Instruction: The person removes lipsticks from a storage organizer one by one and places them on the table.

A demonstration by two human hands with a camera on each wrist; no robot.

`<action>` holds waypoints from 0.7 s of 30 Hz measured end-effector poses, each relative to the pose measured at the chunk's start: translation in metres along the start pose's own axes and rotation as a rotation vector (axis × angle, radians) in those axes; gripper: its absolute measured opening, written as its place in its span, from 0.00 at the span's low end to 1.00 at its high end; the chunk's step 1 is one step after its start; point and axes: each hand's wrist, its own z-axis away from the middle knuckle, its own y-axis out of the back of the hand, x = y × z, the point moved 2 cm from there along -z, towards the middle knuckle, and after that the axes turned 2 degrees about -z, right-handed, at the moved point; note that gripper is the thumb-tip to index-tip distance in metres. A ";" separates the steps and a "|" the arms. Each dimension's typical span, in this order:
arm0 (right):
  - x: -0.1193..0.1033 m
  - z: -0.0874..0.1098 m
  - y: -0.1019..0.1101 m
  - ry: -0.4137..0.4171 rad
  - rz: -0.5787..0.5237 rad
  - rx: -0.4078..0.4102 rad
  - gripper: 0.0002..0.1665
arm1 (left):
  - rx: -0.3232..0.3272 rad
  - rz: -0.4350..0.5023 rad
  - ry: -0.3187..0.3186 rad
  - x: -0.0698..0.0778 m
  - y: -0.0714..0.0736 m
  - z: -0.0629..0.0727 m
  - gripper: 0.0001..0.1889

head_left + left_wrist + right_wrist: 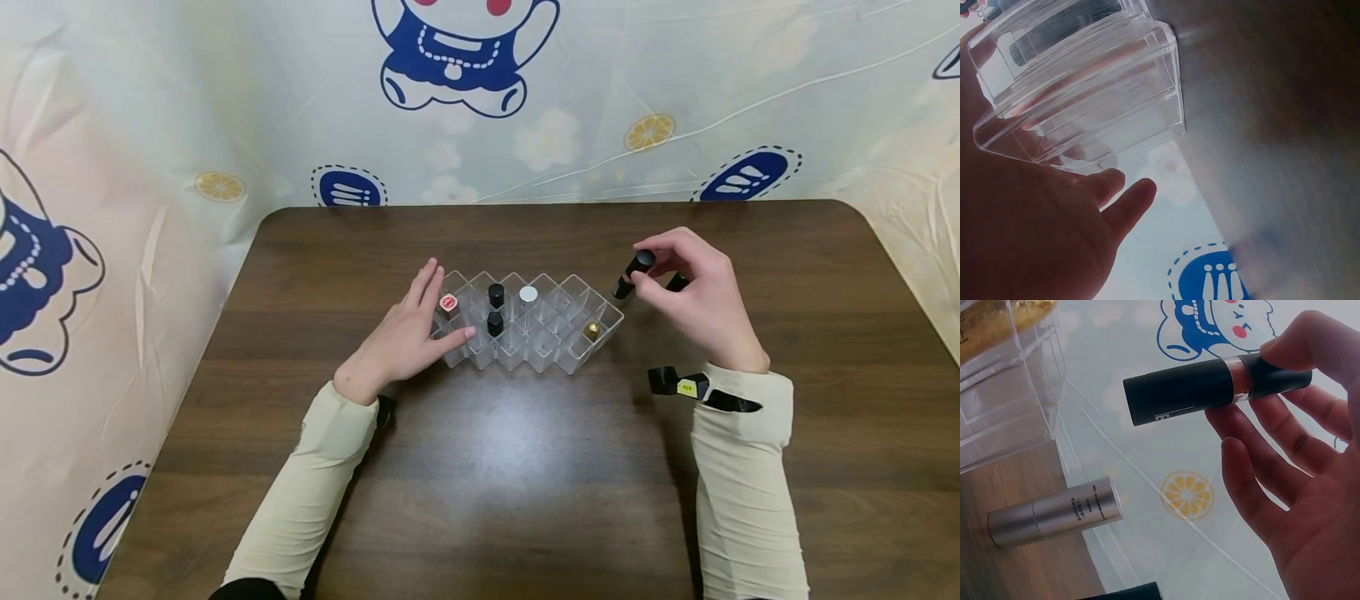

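In the head view, a clear compartmented organizer sits on the brown wooden table, with the left hand at its left end, fingers extended and thumb reaching along its near side, gripping nothing. Standing in its compartments are a tube with a red-and-white end at the left, two black-topped tubes one behind the other, a white-topped tube, and a gold-topped tube near the right end. Just beyond that end, the right hand pinches a tilted black tube between thumb and fingers; another dark object shows partly behind this hand. The left wrist view has the organizer's transparent walls close up, the left hand beside them with fingers spread; whether the palm touches them I cannot tell. In the right wrist view, the thumb presses the black tube against the curled fingers near its shiny band; a silver tube is near the organizer, and a dark piece is cut off below.
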 end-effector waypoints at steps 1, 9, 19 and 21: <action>0.001 0.000 0.001 0.000 0.002 0.000 0.19 | 0.000 -0.001 0.001 0.000 0.000 0.000 0.53; 0.001 0.002 0.007 -0.015 0.031 0.017 0.19 | -0.002 0.001 0.000 0.000 -0.001 -0.001 0.53; 0.003 0.003 0.012 -0.050 0.028 0.026 0.19 | -0.004 0.003 -0.004 -0.002 -0.001 0.000 0.53; 0.004 0.003 0.013 -0.054 0.031 0.030 0.19 | -0.003 0.002 -0.004 -0.002 -0.001 -0.001 0.53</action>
